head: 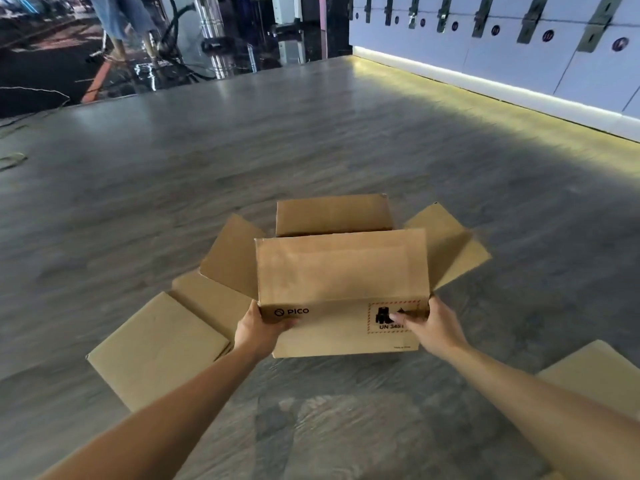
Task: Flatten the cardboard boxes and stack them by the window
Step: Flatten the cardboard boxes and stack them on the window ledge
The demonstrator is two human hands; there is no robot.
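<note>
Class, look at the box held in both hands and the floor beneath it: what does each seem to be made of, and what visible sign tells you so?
The box: brown cardboard, matte, with creased fold lines at its open flaps and printed black markings.
The floor: grey wood-look planks, probably vinyl or laminate; streaky grain and a soft sheen from the wall light suggest this, though the material is not certain.

The right hand (427, 323) covers part of the red-bordered warning label (388, 315) on the open brown cardboard box (341, 271), cutting its number short. Another brown cardboard box (595, 372) is cropped by the right edge. A distant person's legs (126, 26) run off the top.
</note>
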